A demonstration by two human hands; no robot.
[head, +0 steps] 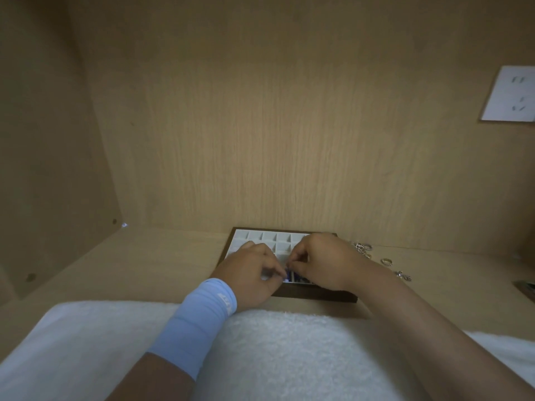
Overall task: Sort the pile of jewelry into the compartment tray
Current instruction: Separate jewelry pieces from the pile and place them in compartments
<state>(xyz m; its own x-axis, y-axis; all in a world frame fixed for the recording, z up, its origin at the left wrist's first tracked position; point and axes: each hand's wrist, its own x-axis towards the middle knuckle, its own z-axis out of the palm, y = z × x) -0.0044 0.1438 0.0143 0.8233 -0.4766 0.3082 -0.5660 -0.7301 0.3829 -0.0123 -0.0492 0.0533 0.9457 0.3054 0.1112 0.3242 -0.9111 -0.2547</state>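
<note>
A dark-framed compartment tray (262, 236) with white square cells sits on the wooden desk against the back wall. Both hands are over its near half. My left hand (252, 273), with a light blue wristband, has its fingers curled and pinched together at the tray's front row. My right hand (321, 261) meets it there, fingertips pinching a small piece of jewelry (289, 275) that shows blue and is mostly hidden. To the right of the tray lies the loose jewelry pile (362, 248), with rings (386, 261) spread toward the right.
A white fluffy towel (289, 348) covers the near desk edge under my forearms. Wooden panels close the left side and the back. A white wall socket (511, 98) is at upper right. A dark object (525, 287) lies at the right edge.
</note>
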